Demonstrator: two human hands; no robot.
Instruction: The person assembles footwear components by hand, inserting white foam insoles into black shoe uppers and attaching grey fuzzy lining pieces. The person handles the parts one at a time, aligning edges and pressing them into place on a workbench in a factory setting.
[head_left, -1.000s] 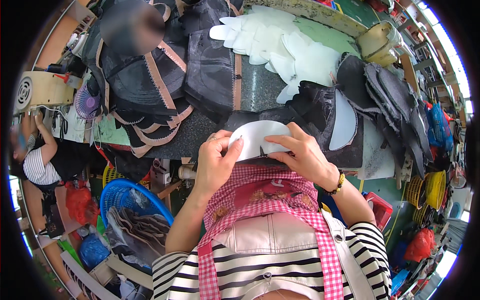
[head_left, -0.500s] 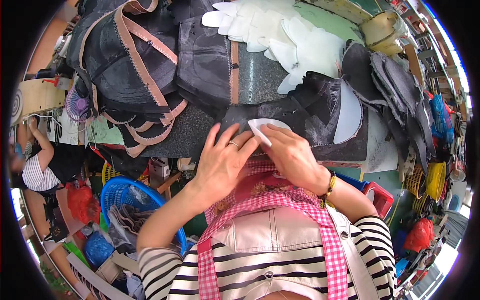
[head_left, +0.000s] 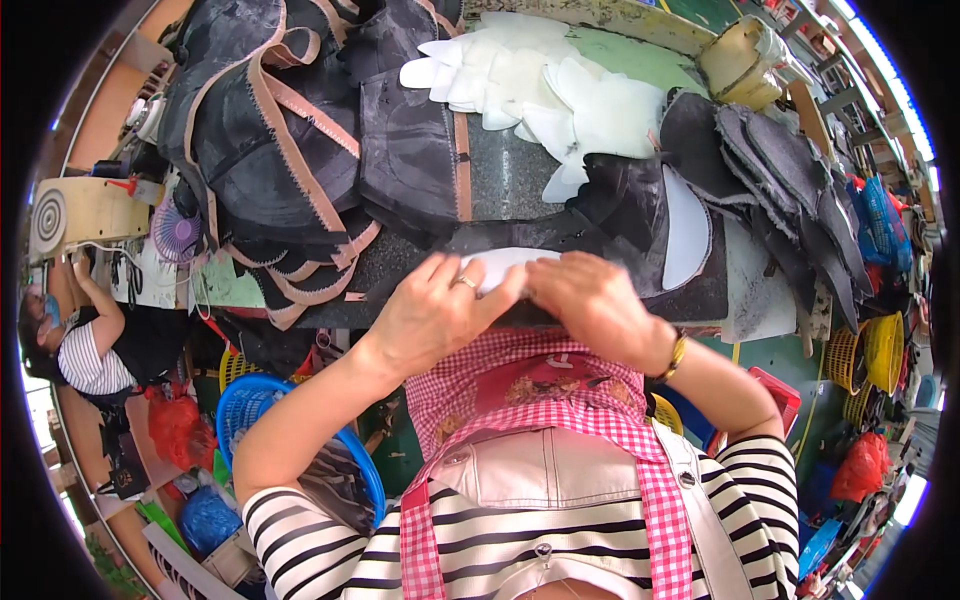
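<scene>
A curved white stiffener piece lies on a black shoe-upper part at the table's near edge. My left hand is on the piece's left end, fingers bent over it and thumb stretched along its near side. Over the right end, my right hand bears down with its fingers together, slightly blurred. Both hands hide the ends of the piece. Just to the right, a second white piece sits on the same black part.
Loose white pieces spread at the back. Black uppers with tan zigzag edging are heaped on the left, and fuzzy black pieces on the right. A blue basket stands below left. Another person works at far left.
The white piece's raised flap, pinched by my right hand before, now lies down. My left hand has shifted left and lower. The whole view has shifted slightly.
</scene>
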